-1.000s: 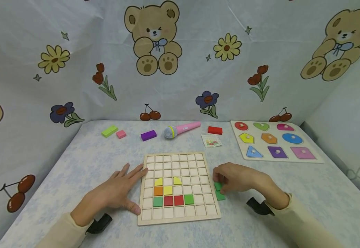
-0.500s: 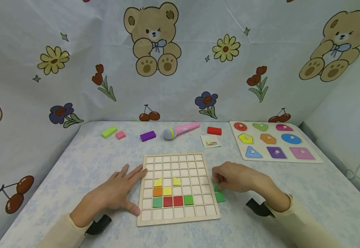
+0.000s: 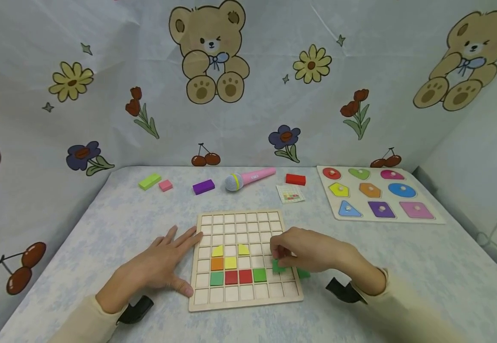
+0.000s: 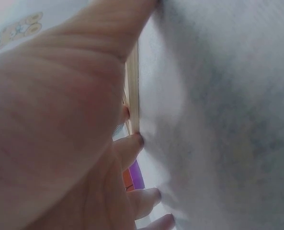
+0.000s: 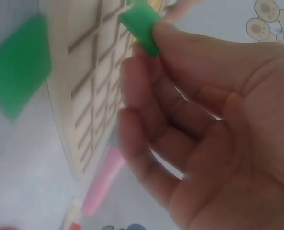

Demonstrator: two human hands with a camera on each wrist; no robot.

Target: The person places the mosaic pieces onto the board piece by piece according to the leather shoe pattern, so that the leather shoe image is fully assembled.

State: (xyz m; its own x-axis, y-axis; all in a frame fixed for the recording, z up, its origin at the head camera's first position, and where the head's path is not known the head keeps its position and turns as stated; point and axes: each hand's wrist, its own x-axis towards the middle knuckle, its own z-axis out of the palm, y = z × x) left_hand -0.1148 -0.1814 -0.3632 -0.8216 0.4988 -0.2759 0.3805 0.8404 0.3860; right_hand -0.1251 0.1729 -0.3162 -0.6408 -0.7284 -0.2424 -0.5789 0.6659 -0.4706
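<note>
A wooden grid board [image 3: 246, 220] lies at the table's middle, holding yellow, orange, red and green tiles [image 3: 231, 263]. My right hand [image 3: 306, 250] hovers over the board's right side and pinches a green square tile [image 3: 278, 266] between thumb and fingers; the right wrist view shows that green tile [image 5: 141, 25] at the fingertips above the grid board [image 5: 91, 86]. Another green tile [image 3: 304, 273] lies on the table just right of the board, and shows as a green tile [image 5: 19, 64] there too. My left hand [image 3: 163, 262] rests flat on the table against the board's left edge [image 4: 133, 86].
Along the back lie a lime block [image 3: 150, 181], pink block [image 3: 165, 186], purple block [image 3: 203, 186], toy microphone [image 3: 248, 178], red block [image 3: 295, 179] and a pattern card [image 3: 291, 194]. A shape puzzle board [image 3: 428, 219] sits at back right. Patterned cloth walls surround the table.
My right hand lifted one green tile off the table beside the board and carried it left over the board's right columns. The left hand stayed put.
</note>
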